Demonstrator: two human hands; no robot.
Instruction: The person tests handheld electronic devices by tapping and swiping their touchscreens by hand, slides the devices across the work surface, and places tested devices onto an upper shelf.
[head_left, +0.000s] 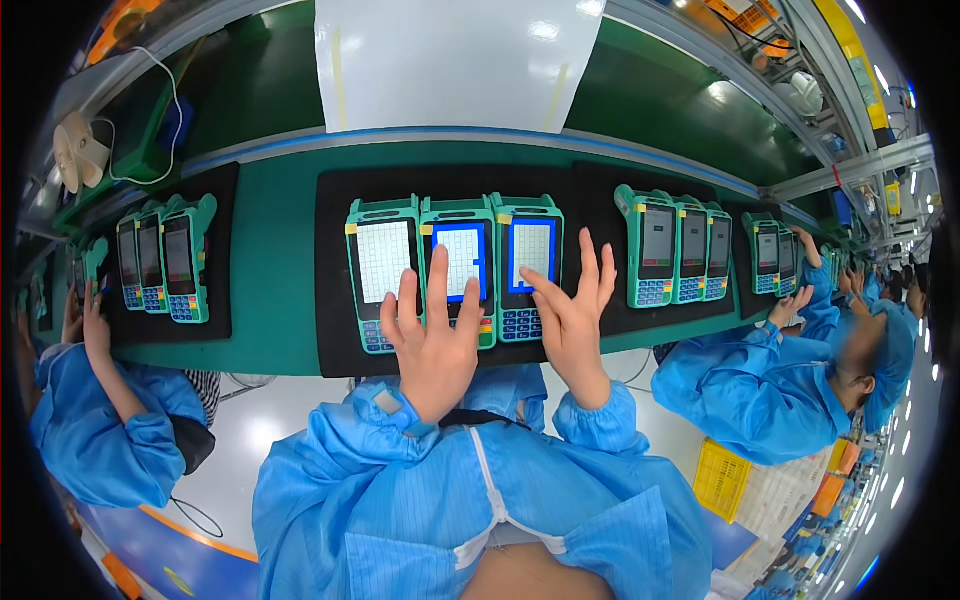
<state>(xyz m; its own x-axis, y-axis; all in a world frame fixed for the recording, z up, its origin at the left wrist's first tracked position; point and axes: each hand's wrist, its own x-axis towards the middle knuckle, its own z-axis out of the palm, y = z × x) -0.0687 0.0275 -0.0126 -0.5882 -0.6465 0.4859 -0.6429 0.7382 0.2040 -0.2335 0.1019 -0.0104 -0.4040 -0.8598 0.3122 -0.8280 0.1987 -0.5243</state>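
Three green payment terminals with keypads lie side by side before me on a black mat (340, 190). The left terminal (384, 262) shows a white grid on its screen. Blue bands edge the grids on the middle terminal (463, 232) and the right terminal (530, 240). My left hand (437, 345) is over the left and middle terminals, fingers spread, one fingertip at the middle screen. My right hand (575, 320) has its index fingertip at the lower part of the right terminal's screen, other fingers stretched out. Neither hand grips anything.
More terminals (165, 260) lie on a mat to the left, and another three (678, 250) to the right. Co-workers in blue smocks sit on both sides, the right one (770, 370) close by. A white sheet (455, 70) hangs behind the green bench (275, 250). A yellow crate (722, 480) stands lower right.
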